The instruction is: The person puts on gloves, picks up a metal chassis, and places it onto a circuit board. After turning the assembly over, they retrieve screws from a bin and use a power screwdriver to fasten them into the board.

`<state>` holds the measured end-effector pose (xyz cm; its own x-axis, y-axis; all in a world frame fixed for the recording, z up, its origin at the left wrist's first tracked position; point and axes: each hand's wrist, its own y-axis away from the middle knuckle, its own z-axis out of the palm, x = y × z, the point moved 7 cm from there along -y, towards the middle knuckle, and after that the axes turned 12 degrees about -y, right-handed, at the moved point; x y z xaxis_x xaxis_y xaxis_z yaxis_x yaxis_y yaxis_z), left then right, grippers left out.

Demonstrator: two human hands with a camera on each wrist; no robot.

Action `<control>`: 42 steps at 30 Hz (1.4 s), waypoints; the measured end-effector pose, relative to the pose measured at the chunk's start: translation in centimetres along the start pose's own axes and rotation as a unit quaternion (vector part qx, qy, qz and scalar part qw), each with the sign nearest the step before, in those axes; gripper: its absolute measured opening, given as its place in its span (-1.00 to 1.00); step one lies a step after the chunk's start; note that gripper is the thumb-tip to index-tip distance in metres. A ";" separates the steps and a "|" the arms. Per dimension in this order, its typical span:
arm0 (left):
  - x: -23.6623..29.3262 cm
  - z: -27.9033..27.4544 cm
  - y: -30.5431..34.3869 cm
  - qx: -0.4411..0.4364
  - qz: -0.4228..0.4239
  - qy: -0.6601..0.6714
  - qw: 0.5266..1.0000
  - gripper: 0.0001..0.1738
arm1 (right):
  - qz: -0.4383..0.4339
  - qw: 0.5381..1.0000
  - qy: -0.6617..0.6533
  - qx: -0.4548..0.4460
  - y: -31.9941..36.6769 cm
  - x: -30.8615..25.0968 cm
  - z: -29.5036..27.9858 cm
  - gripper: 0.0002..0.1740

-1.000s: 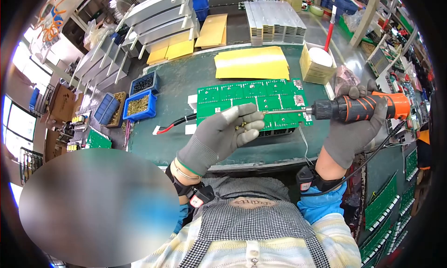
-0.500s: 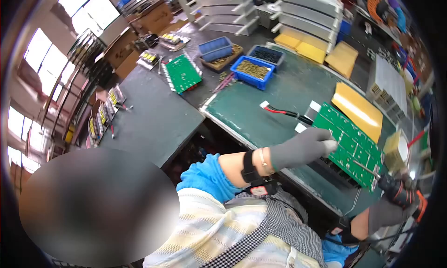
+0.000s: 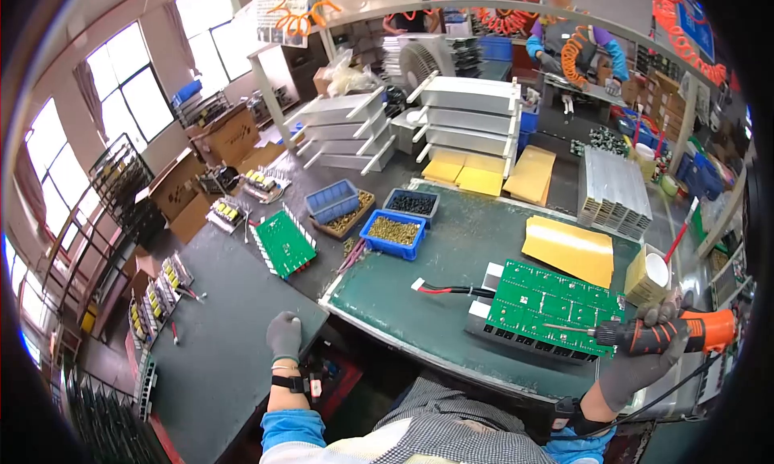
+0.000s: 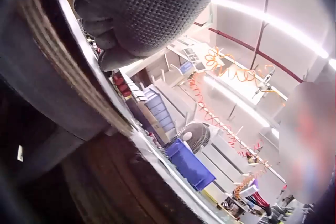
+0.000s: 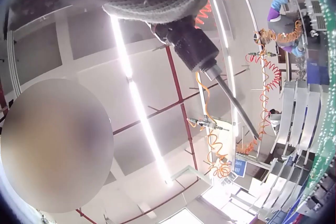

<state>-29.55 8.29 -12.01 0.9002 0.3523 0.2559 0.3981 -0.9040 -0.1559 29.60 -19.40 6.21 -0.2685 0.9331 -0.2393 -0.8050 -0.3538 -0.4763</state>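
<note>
In the head view my gloved left hand (image 3: pixel 285 335) is over the dark left table near its corner, fingers curled; anything inside is hidden. The left wrist view shows the glove (image 4: pixel 152 11) close to a table edge. My right hand (image 3: pixel 645 367) grips an orange and black electric screwdriver (image 3: pixel 709 330) at the right. Its long bit points left over a green circuit board (image 3: pixel 536 291), which lies on black and grey parts on the green table (image 3: pixel 395 303). Whether the bit touches the board, I cannot tell. Red and black wires (image 3: pixel 443 289) extend from the board's left side.
Blue bins of brass-coloured screws (image 3: pixel 393 231) and black pieces (image 3: pixel 413 203) stand at the back left of the green table. Another green board (image 3: pixel 284 242) lies on the left table. Yellow sheets (image 3: pixel 568 250) and a white tub (image 3: pixel 655 268) are behind the work.
My left hand, earlier palm up with small screws beside the bit, has curled and moved far left over the other table. The view has swung left. My right hand still grips the screwdriver.
</note>
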 end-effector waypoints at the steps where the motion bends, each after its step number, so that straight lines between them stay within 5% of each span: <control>1: 0.0 -0.1 0.1 -0.019 -0.009 0.010 1.000 -0.73 | -0.002 1.000 0.003 0.006 0.2 0.3 0.3 -0.62; 2: -0.1 0.2 0.4 -0.041 -0.019 0.018 0.999 -0.72 | -0.019 1.000 0.013 0.011 0.3 0.2 0.4 -0.62; 5: -0.1 2.1 -0.4 -0.020 0.003 0.342 0.939 -0.67 | -0.037 0.999 0.039 0.005 0.3 -0.3 0.7 -0.59; 6: 0.4 3.3 -0.6 -0.098 -0.005 0.510 0.854 -0.65 | -0.023 0.999 0.030 -0.002 0.2 -0.3 0.6 -0.58; 8: 3.7 5.3 -0.8 -0.241 -0.028 0.779 0.578 -0.61 | -0.002 1.000 0.013 -0.018 -0.1 -0.7 0.1 -0.56; 9: 7.0 3.5 1.2 -0.214 -0.149 0.795 0.547 -0.58 | -0.022 0.999 0.023 0.011 0.0 -1.0 -0.1 -0.55; 13: 16.9 1.9 5.3 -0.366 -0.101 0.774 0.507 -0.69 | -0.070 0.996 0.049 0.032 0.3 -2.1 0.9 -0.55; 16: 24.0 0.2 9.4 -0.499 -0.033 0.748 0.436 -0.73 | -0.082 0.994 0.070 0.024 0.4 -3.1 1.6 -0.53; 17: 26.1 -0.9 10.9 -0.507 -0.014 0.719 0.475 -0.76 | -0.092 0.993 0.071 0.030 0.4 -3.5 1.7 -0.52; 21: 32.3 -3.1 16.1 -0.577 0.127 0.640 0.490 -0.76 | -0.113 0.992 0.048 0.029 0.2 -5.0 0.7 -0.51; 27: 38.6 -5.6 24.0 -0.669 0.158 0.557 0.466 -0.74 | -0.171 0.981 0.056 0.067 0.2 -6.9 0.1 -0.52; 30: 40.3 -5.7 27.2 -0.727 0.168 0.523 0.413 -0.71 | -0.179 0.981 0.042 0.066 -0.1 -7.6 0.0 -0.53; 42: 42.6 -6.2 33.4 -0.699 0.268 0.435 0.500 -0.58 | -0.240 0.966 0.094 -0.001 -0.4 -9.2 0.1 -0.28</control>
<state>20.95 -8.39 -0.36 0.1509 0.2804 0.9479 -0.9196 -0.3121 0.2387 32.28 -27.84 8.68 0.2357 0.9618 -0.1393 -0.8120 0.1162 -0.5719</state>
